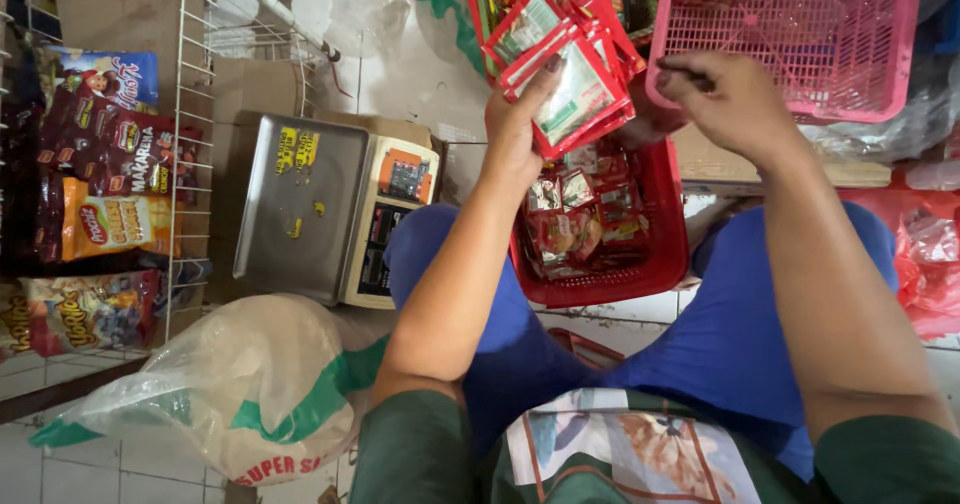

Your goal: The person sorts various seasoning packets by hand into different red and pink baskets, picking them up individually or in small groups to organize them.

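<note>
Snack bags (100, 179) in red, orange, blue and dark purple hang in a white wire rack (185, 114) at the far left. Right of the rack a weighing scale (335, 204) sits on the tiled floor, its steel pan bearing small yellow stickers, with an orange label beside its keypad. Near it lies a big white sack (250, 384) with green stripes and red lettering.

The left hand (515, 134) is raised in the middle of the scene, thumb and fingers pinching a fanned bunch of small sachets (570, 74). The sachets are flat and rectangular, red-edged, with pale, partly clear faces and some green print. They are held above a red basket (665, 264) between the knees, which is filled with more small red and silvery packets (580, 219).

The right hand (725, 99) hovers just right of the bunch, in front of a pink mesh basket (830, 44), fingers curled and pressed together; whether they grip anything I cannot tell.
</note>
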